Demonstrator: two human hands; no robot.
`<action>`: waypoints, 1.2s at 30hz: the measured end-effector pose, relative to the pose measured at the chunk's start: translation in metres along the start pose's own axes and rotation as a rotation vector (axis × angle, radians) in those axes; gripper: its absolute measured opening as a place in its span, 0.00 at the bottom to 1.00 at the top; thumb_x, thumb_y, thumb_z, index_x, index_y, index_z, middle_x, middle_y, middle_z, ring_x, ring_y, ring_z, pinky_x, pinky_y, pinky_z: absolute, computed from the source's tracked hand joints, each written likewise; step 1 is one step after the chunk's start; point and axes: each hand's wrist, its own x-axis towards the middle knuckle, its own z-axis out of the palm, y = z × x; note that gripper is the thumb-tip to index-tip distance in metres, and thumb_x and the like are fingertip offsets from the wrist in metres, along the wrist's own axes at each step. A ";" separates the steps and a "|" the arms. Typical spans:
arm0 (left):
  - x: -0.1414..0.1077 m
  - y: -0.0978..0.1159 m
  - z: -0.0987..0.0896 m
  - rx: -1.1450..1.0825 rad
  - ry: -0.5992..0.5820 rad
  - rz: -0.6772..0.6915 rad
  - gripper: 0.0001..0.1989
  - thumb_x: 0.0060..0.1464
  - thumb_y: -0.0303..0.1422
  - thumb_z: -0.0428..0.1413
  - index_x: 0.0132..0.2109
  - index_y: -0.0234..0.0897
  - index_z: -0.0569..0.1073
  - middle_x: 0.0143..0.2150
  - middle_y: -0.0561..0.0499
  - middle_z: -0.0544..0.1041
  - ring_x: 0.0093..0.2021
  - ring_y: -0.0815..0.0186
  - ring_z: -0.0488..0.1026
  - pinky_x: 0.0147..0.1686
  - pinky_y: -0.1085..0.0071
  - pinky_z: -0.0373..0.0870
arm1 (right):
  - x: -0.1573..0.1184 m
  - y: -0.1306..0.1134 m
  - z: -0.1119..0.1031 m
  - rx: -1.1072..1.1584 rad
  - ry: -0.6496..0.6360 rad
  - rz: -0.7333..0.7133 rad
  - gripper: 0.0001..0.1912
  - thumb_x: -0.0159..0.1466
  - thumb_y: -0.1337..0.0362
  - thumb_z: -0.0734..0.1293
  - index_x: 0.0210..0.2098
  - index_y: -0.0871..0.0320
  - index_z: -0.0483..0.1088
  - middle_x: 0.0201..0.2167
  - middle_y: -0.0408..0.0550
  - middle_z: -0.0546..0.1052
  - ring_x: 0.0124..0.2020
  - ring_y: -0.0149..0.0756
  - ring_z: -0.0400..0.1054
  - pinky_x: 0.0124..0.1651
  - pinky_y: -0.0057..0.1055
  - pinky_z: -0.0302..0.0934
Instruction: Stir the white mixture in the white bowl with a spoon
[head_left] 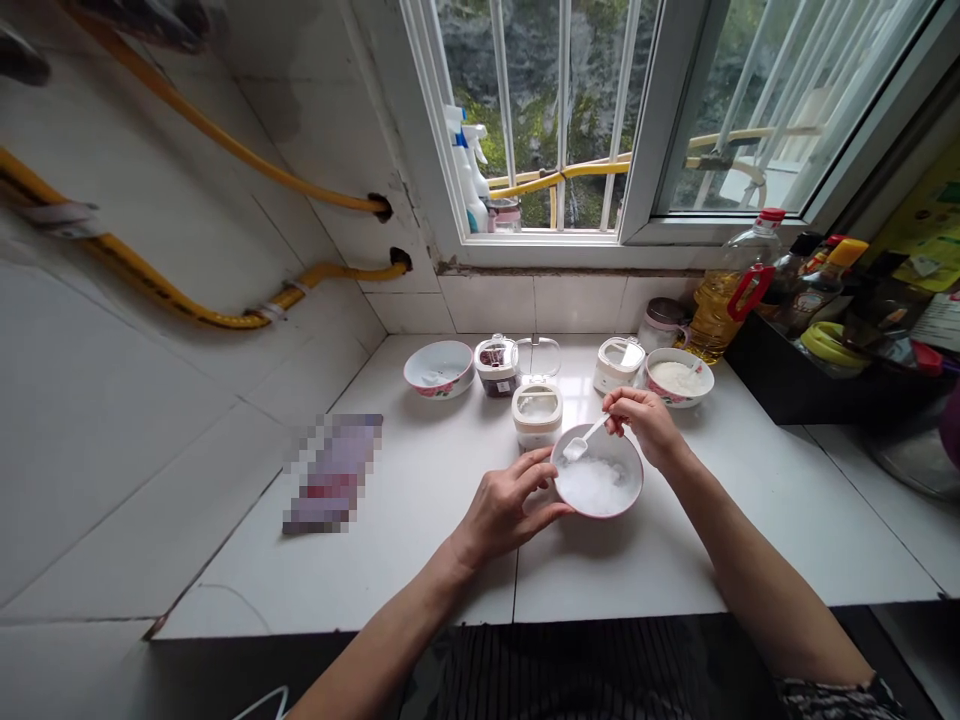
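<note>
My left hand (pixel 517 500) grips the left rim of a bowl (pixel 634 492) with a pinkish edge, thumb low and fingers along the side. White grains (pixel 596 487) lie inside it. Between the fingertips of my right hand (pixel 641 422) is the handle of a small white spoon (pixel 576 448), its scoop tilted down over the bowl and bearing something white. Just behind the bowl stands a lidded seasoning jar (pixel 537 415) with pale contents. Further back are a similar jar with dark red contents (pixel 498 366) and another pale jar (pixel 618 364).
A flowered bowl (pixel 439 370) stands back left; another with white powder (pixel 679 378) stands back right. Beyond are an oil bottle (pixel 731 290), a dark mug-like jar (pixel 664 322) and a black box (pixel 787 385) of bottles. A blurred-out flat object (pixel 337 475) lies left on the counter (pixel 442 520).
</note>
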 end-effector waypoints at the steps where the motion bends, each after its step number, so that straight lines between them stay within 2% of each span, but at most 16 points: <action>1: 0.000 0.000 0.000 0.000 0.001 0.000 0.14 0.61 0.43 0.57 0.44 0.36 0.71 0.52 0.38 0.77 0.30 0.69 0.77 0.30 0.72 0.78 | 0.000 0.001 0.000 0.018 0.017 -0.021 0.05 0.46 0.64 0.65 0.22 0.59 0.70 0.14 0.42 0.71 0.18 0.29 0.61 0.23 0.27 0.55; 6: 0.000 0.000 0.000 0.008 0.019 0.005 0.15 0.61 0.44 0.57 0.44 0.36 0.71 0.51 0.38 0.77 0.29 0.69 0.77 0.30 0.71 0.78 | -0.004 0.005 0.009 -0.067 0.098 -0.294 0.09 0.58 0.59 0.66 0.34 0.57 0.69 0.26 0.46 0.77 0.27 0.33 0.70 0.34 0.32 0.64; 9: 0.001 0.001 0.000 0.004 0.021 0.009 0.15 0.61 0.44 0.57 0.44 0.36 0.71 0.51 0.38 0.77 0.29 0.69 0.77 0.29 0.71 0.78 | -0.008 0.008 0.014 -0.308 0.085 -0.483 0.06 0.64 0.61 0.63 0.39 0.56 0.68 0.32 0.49 0.79 0.34 0.38 0.73 0.40 0.36 0.67; 12: 0.001 0.001 0.000 0.003 0.027 0.015 0.15 0.61 0.44 0.57 0.44 0.36 0.70 0.51 0.38 0.77 0.28 0.69 0.77 0.29 0.71 0.78 | -0.010 0.011 0.016 -0.592 0.030 -0.676 0.05 0.66 0.66 0.61 0.39 0.55 0.70 0.34 0.51 0.80 0.37 0.41 0.74 0.47 0.41 0.65; 14: 0.002 0.002 0.000 0.002 0.029 0.019 0.14 0.61 0.43 0.57 0.44 0.36 0.70 0.51 0.38 0.77 0.28 0.69 0.77 0.29 0.71 0.78 | -0.012 0.011 0.016 -0.669 0.050 -0.771 0.07 0.67 0.68 0.61 0.39 0.55 0.70 0.34 0.51 0.80 0.36 0.41 0.74 0.49 0.42 0.64; 17: 0.002 0.001 0.000 0.001 0.026 0.019 0.14 0.60 0.43 0.58 0.44 0.36 0.70 0.51 0.38 0.77 0.29 0.69 0.77 0.29 0.71 0.78 | -0.015 0.006 0.013 -0.592 0.112 -0.755 0.07 0.66 0.67 0.62 0.40 0.56 0.71 0.33 0.51 0.80 0.35 0.40 0.74 0.46 0.39 0.65; 21: 0.001 0.000 0.000 -0.006 0.021 0.015 0.14 0.60 0.42 0.58 0.44 0.36 0.70 0.52 0.37 0.77 0.32 0.67 0.79 0.30 0.71 0.78 | -0.017 -0.004 0.002 -0.449 0.120 -0.591 0.05 0.62 0.68 0.62 0.33 0.57 0.70 0.25 0.45 0.77 0.26 0.36 0.72 0.34 0.33 0.65; 24: 0.000 0.000 0.000 -0.013 0.015 0.015 0.14 0.60 0.42 0.58 0.44 0.36 0.71 0.52 0.37 0.77 0.34 0.66 0.79 0.30 0.71 0.79 | -0.014 -0.008 -0.005 -0.556 0.085 -0.519 0.07 0.56 0.71 0.61 0.26 0.57 0.69 0.18 0.41 0.71 0.20 0.31 0.65 0.28 0.29 0.59; 28: -0.001 0.000 -0.001 -0.004 0.001 0.004 0.13 0.60 0.42 0.58 0.44 0.36 0.71 0.52 0.38 0.77 0.33 0.66 0.79 0.30 0.70 0.78 | -0.013 -0.006 -0.003 -0.784 0.020 -0.551 0.08 0.53 0.72 0.61 0.21 0.57 0.67 0.18 0.42 0.71 0.22 0.31 0.62 0.30 0.29 0.55; 32: 0.000 0.000 -0.001 -0.002 0.009 0.004 0.13 0.60 0.42 0.59 0.43 0.37 0.71 0.52 0.37 0.77 0.38 0.63 0.80 0.32 0.70 0.79 | -0.015 -0.004 0.003 -0.787 -0.084 -0.581 0.09 0.54 0.72 0.59 0.22 0.56 0.68 0.20 0.43 0.73 0.23 0.31 0.62 0.33 0.29 0.57; 36: 0.000 0.000 0.000 -0.015 0.002 0.003 0.13 0.60 0.42 0.59 0.44 0.36 0.71 0.52 0.37 0.77 0.39 0.63 0.80 0.32 0.70 0.79 | -0.013 -0.004 -0.002 -0.833 0.003 -0.584 0.09 0.54 0.72 0.60 0.22 0.56 0.67 0.18 0.42 0.71 0.23 0.32 0.61 0.33 0.30 0.56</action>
